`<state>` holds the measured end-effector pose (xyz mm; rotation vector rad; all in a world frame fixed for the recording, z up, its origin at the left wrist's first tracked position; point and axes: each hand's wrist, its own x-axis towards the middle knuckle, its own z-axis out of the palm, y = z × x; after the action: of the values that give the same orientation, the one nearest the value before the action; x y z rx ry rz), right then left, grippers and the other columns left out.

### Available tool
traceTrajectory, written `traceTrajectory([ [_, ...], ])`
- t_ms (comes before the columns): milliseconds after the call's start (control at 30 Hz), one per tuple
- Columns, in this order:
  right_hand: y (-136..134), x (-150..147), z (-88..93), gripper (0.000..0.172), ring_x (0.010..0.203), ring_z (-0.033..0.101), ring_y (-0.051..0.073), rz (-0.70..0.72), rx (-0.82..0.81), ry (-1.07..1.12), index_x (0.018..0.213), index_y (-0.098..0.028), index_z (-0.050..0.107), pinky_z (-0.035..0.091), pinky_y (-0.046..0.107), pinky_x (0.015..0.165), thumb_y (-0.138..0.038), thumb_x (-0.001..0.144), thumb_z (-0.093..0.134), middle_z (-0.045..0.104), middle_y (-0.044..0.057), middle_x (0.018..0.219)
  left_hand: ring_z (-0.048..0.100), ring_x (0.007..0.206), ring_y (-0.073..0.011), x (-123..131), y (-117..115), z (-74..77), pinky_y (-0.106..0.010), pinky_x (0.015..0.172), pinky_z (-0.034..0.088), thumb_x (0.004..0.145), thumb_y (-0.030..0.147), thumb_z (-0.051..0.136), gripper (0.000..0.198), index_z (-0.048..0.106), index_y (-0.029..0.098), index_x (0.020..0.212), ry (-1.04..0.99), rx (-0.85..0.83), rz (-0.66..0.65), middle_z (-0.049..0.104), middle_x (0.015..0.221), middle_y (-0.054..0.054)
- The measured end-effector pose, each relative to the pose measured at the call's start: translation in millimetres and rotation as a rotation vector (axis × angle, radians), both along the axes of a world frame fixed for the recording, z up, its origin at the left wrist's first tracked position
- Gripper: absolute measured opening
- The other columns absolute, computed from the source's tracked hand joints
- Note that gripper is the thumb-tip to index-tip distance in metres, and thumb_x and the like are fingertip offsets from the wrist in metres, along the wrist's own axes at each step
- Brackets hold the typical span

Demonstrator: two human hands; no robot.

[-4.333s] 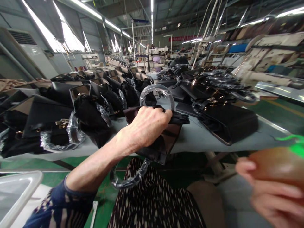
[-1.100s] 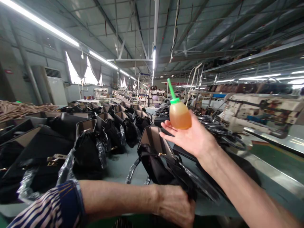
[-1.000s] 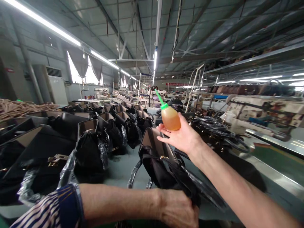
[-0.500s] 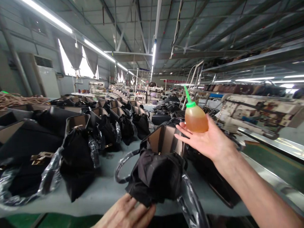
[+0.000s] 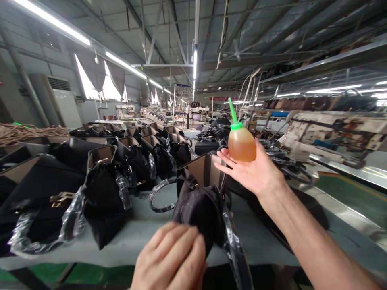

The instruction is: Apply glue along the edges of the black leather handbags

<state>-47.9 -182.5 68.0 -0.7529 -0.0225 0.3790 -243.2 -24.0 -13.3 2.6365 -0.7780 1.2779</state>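
In my right hand (image 5: 256, 173) is a squeeze bottle (image 5: 242, 146) with amber liquid and a green spout pointing up. It rests upright against the palm, with several fingers stretched out. My left hand (image 5: 172, 255) is curled closed in front of a black handbag (image 5: 198, 203); its fingertips are hidden, and I cannot tell what they hold. The bag stands mouth up on the table, its lining (image 5: 204, 173) showing at the top. Loose black fabric hangs over its near side. Plastic wrap covers its handles (image 5: 236, 249).
Rows of similar black bags (image 5: 102, 201) fill the left of the grey table (image 5: 145, 237). A dark flat piece (image 5: 305, 205) lies to the right, under my forearm. Beyond are a sewing machine (image 5: 329, 137) and a shelf (image 5: 326, 64) overhead.
My left hand has risen off the fabric's lower edge and curled closed. The loose fabric has shifted. My right hand, still holding the bottle, sits slightly farther left and higher in view.
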Motion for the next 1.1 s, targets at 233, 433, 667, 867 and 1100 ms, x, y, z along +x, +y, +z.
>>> traceTrajectory([
  [233, -1, -8, 0.9, 0.047, 0.108, 0.057, 0.029, -0.051, -0.015, -0.022, 0.101, -0.017, 0.058, 0.043, 0.057, 0.092, -0.057, 0.090, 0.035, 0.061, 0.013, 0.088, 0.065, 0.082, -0.0271, 88, -46, 45.4, -0.038, 0.074, 0.052, 0.082, 0.044, 0.059, 0.032, 0.058, 0.015, 0.094, 0.589, -0.271, 0.282, 0.069, 0.085, -0.008],
  [433, -10, -22, 9.0, 0.046, 0.109, 0.056, 0.036, 0.016, -0.045, -0.013, 0.101, -0.016, 0.060, 0.043, 0.064, 0.086, -0.054, 0.091, 0.036, 0.063, 0.015, 0.088, 0.063, 0.081, -0.0159, 89, -5, 50.6, -0.023, 0.073, 0.045, 0.088, 0.028, 0.052, 0.022, 0.062, 0.019, 0.106, 0.771, -0.308, -0.064, 0.068, 0.090, -0.002],
  [667, -27, -35, 20.4, 0.043, 0.106, 0.057, 0.037, 0.050, -0.106, -0.072, 0.108, -0.017, 0.061, 0.041, 0.069, 0.083, -0.050, 0.092, 0.038, 0.063, 0.014, 0.084, 0.059, 0.091, -0.0146, 81, 41, 79.6, -0.020, 0.082, 0.041, 0.085, 0.016, 0.055, 0.025, 0.067, 0.017, 0.107, 0.935, -0.157, -0.311, 0.065, 0.098, -0.003],
  [867, -27, -24, 21.2, 0.046, 0.104, 0.058, 0.034, 0.037, -0.150, -0.029, 0.111, -0.017, 0.060, 0.036, 0.069, 0.089, -0.052, 0.092, 0.036, 0.063, 0.013, 0.085, 0.060, 0.086, -0.0162, 74, 38, 62.2, -0.023, 0.076, 0.045, 0.087, 0.041, 0.053, 0.037, 0.061, 0.018, 0.114, 0.817, -0.586, -0.211, 0.066, 0.094, -0.002],
  [1100, -17, -7, 16.5, 0.046, 0.095, 0.062, 0.032, 0.026, -0.207, -0.060, 0.114, -0.019, 0.058, 0.032, 0.070, 0.091, -0.054, 0.088, 0.044, 0.063, 0.013, 0.088, 0.057, 0.074, -0.0170, 96, 20, 55.3, -0.028, 0.067, 0.044, 0.075, 0.044, 0.064, 0.032, 0.054, 0.017, 0.088, 0.435, -0.545, 0.485, 0.059, 0.090, -0.004],
])
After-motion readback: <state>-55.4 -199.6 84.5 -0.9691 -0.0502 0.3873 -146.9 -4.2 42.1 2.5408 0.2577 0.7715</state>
